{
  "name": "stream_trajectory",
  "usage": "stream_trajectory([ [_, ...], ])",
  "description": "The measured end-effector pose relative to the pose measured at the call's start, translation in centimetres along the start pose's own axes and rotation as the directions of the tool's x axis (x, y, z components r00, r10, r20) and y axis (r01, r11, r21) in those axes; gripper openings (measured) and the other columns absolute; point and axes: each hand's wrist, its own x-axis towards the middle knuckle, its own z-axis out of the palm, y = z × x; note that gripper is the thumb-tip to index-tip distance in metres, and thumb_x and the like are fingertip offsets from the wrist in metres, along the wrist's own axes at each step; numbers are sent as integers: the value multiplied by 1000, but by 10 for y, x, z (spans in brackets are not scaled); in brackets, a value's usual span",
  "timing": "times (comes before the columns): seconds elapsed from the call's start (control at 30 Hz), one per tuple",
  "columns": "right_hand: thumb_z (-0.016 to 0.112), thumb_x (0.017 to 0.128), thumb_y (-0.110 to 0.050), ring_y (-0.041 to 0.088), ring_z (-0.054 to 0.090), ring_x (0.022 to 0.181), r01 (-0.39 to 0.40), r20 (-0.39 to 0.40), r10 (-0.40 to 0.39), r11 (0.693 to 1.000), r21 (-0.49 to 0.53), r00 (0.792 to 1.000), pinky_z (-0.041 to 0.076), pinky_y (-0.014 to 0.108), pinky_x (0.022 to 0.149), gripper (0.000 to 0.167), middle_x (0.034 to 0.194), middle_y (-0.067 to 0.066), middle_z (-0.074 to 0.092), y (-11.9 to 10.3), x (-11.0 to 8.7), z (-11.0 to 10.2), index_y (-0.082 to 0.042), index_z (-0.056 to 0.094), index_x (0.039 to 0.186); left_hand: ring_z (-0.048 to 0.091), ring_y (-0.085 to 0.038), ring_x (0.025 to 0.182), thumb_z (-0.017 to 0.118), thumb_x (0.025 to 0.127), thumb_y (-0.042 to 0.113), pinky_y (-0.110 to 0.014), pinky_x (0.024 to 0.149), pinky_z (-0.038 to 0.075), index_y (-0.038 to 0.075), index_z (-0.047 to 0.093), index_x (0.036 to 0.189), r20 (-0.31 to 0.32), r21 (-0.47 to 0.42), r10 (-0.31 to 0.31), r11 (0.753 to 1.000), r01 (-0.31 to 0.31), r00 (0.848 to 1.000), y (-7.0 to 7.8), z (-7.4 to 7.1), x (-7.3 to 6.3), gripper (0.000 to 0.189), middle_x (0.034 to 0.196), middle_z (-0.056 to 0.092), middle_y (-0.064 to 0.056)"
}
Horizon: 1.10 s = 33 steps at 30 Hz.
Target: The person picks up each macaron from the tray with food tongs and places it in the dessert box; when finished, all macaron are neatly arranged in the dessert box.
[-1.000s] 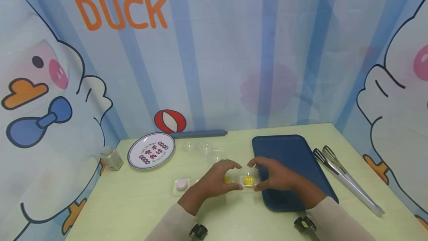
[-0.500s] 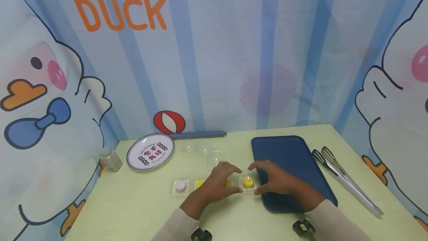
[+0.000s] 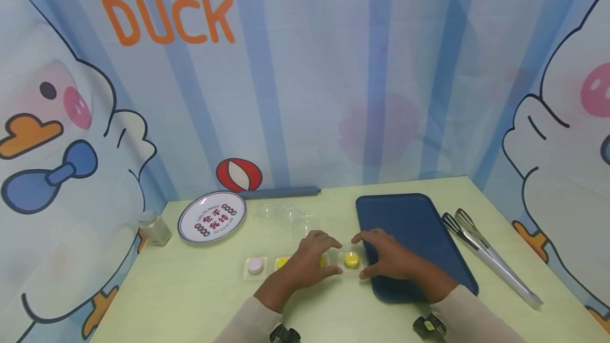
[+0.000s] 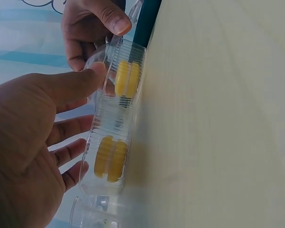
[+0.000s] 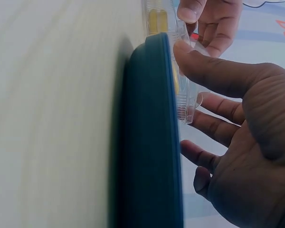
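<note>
A clear plastic box with a yellow macaron (image 3: 351, 260) rests at the table's middle, between both hands. My left hand (image 3: 307, 262) is at its left end, thumb and fingers curved and spread. In the left wrist view, the left thumb overlaps the clear plastic and the fingers lie behind it. Against the box's right end, over the blue tray's edge, my right hand (image 3: 393, 255) holds a wide curve, thumb in front and fingers behind. Another boxed yellow macaron (image 4: 110, 159) stands beside it. Further left, partly behind the left hand, the row continues to a pink macaron (image 3: 255, 265).
The dark blue tray (image 3: 405, 221) lies under the right hand, with metal tongs (image 3: 495, 261) to its right. Clear plastic lids (image 3: 288, 214) sit behind the row. A printed plate (image 3: 213, 217), a shaker (image 3: 155, 228) and a grey-blue rod (image 3: 281, 192) are toward the back.
Both hands and the clear box between them have come slightly lower and nearer to me in the head view. The other things on the table keep their places.
</note>
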Motion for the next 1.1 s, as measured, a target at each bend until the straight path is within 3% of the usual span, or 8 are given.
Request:
stream_trajectory([
  [0.23, 99, 81, -26, 52, 45, 148, 29, -25, -30, 999, -30, 999, 32, 88, 112, 74, 153, 20, 59, -3, -2, 2, -10, 63, 144, 53, -32, 141, 81, 99, 41, -67, 109, 47, 15, 69, 137, -62, 35, 114, 993, -112, 992, -33, 22, 4, 47, 139, 70, -4],
  [0.3, 99, 80, -26, 51, 46, 147, 31, -32, -33, 999, -39, 999, 32, 88, 113, 75, 152, 19, 60, -2, -3, 3, -10, 63, 143, 53, -31, 143, 80, 100, 44, -67, 109, 47, 17, 70, 138, -69, 47, 107, 994, -104, 992, -38, 26, 5, 47, 141, 70, -3],
  [0.43, 100, 79, -26, 50, 47, 146, 28, -42, -31, 998, -59, 999, 34, 86, 112, 75, 151, 19, 61, -1, -2, 4, -11, 63, 143, 49, -34, 148, 80, 99, 44, -68, 111, 45, 18, 73, 136, -60, 90, 55, 995, -49, 997, -28, 21, 3, 46, 146, 70, -2],
  [0.63, 100, 79, -29, 51, 48, 146, 14, -41, -16, 998, -66, 999, 30, 89, 113, 76, 151, 20, 60, 0, -2, 5, -11, 64, 143, 41, -37, 157, 82, 98, 37, -70, 119, 36, 14, 75, 139, 7, 148, -73, 986, 71, 997, -1, 6, 1, 47, 151, 69, -2],
  [0.87, 99, 79, -30, 53, 47, 147, -6, -35, 4, 998, -67, 999, 25, 91, 114, 76, 151, 23, 58, 1, -1, 6, -11, 65, 144, 35, -35, 161, 82, 98, 38, -69, 121, 31, 17, 76, 140, 13, 183, -127, 975, 123, 992, 0, 7, 2, 48, 154, 66, 4],
  [1.1, 100, 78, -30, 51, 48, 145, -13, -38, 10, 997, -78, 999, 30, 88, 113, 77, 150, 21, 59, 1, -1, 6, -11, 66, 144, 31, -36, 163, 83, 98, 40, -70, 121, 29, 18, 76, 140, 10, 209, -142, 968, 137, 990, 3, 8, 2, 48, 155, 66, 5],
])
